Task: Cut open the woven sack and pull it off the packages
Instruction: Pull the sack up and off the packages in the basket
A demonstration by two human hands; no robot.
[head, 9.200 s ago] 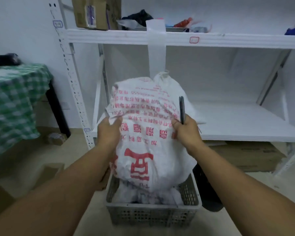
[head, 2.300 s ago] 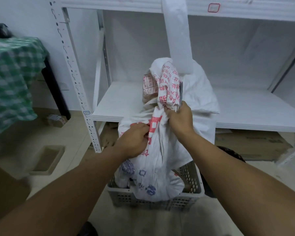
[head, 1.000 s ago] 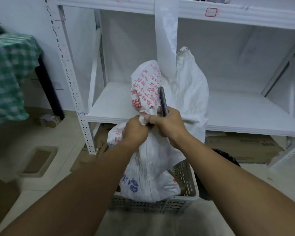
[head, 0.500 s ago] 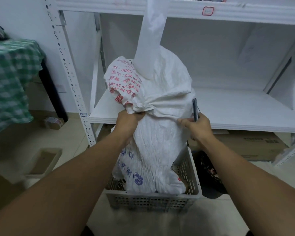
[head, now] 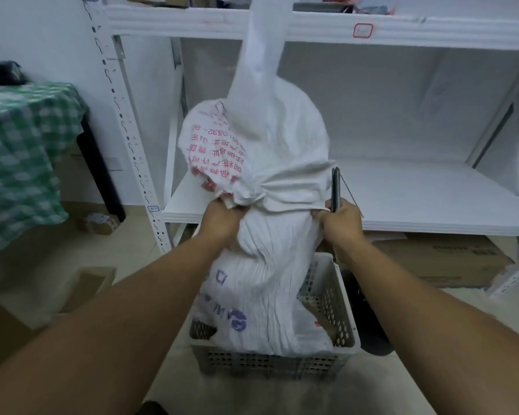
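Two hands are gripping the woven sack (head: 270,187) over the grey crate (head: 336,351): the left hand (head: 222,220) is bunching a fold, the right hand (head: 339,217) is pinching fabric alongside a dark cutter (head: 335,187). Pulling straight upward evenly should be freeing the packages (head: 252,310) below.

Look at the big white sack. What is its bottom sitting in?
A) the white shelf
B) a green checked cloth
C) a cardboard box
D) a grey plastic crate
D: the woven sack stands with its lower end inside the grey plastic crate on the floor, while both hands grip it higher up.
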